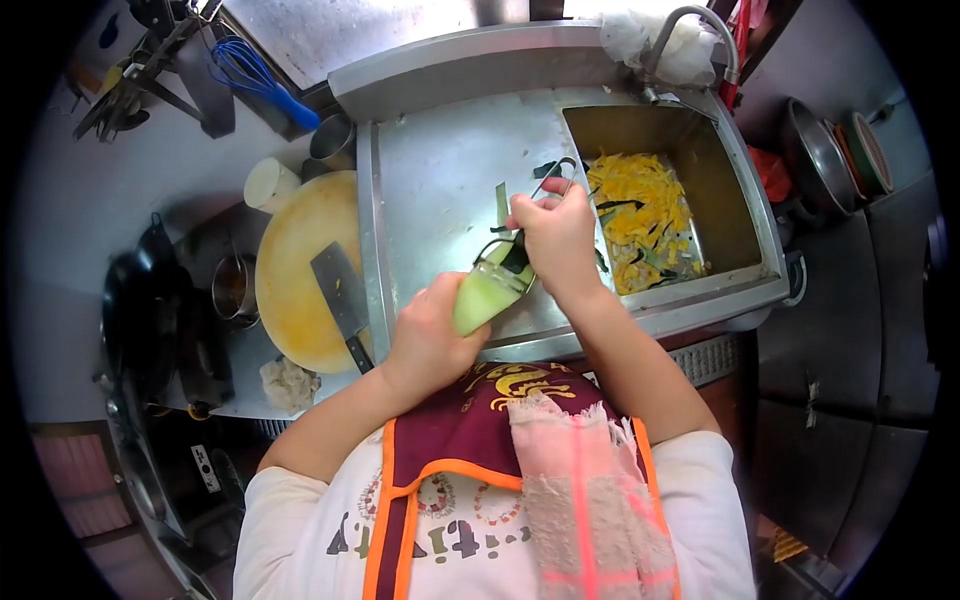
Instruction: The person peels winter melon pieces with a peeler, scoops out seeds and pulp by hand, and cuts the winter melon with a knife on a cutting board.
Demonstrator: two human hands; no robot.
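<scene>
My left hand (430, 325) is wrapped round a pale green vegetable (482, 300), which it holds over the near part of the steel counter (440, 190). Some dark green skin shows at the vegetable's far end. In my right hand (558, 235) is a metal peeler (493, 262), its blade against the vegetable and its looped handle end sticking out beyond my fingers. Strips of dark green peel (502, 205) lie on the counter just past my hands. Yellow and dark peelings (640, 215) cover part of the sink's bottom, right of my right hand.
Left of the counter, a cleaver (340, 290) lies on a round cutting board (290, 250), with a crumpled cloth (290, 386) below. The faucet (735, 50) arches over the sink (730, 200). A blue whisk (265, 85) hangs at upper left; metal bowls (815, 155) stand at right.
</scene>
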